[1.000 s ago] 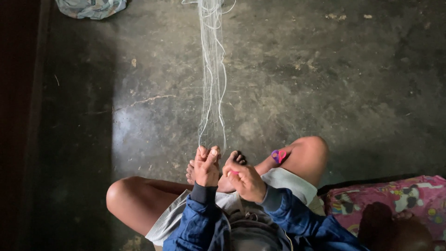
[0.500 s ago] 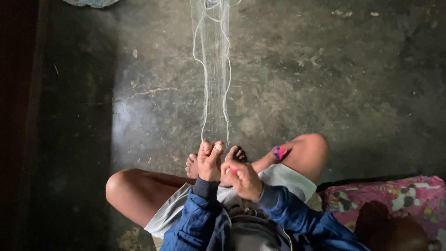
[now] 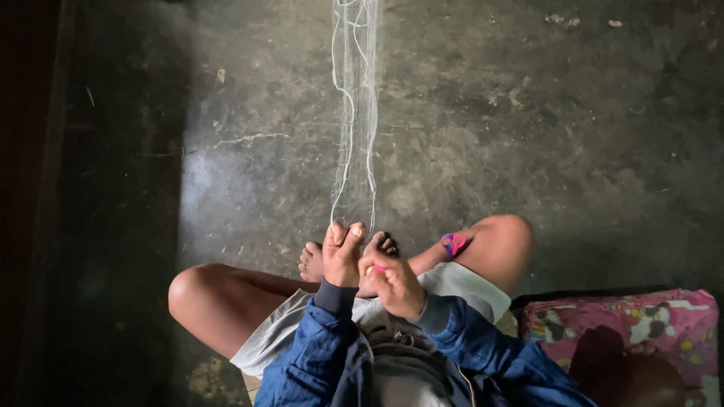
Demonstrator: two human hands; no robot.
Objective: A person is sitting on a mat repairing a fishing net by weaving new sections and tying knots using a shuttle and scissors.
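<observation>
Both hands [image 3: 369, 264] seemingly pinching white threads [image 3: 356, 113]

Honestly can't see much here. The threads [image 3: 354, 113] run off the top edge, so where they end is out of frame. Where they meet my left hand [image 3: 342, 255] they're too thin to follow, and I can't tell if my fingers actually pinch them. My right hand [image 3: 394, 283] has something tiny and pink [image 3: 379, 268] in it, too small to make out. The cushion [image 3: 626, 332] is cut off at the bottom right, part of it in shadow. The left side is just dark.
</observation>
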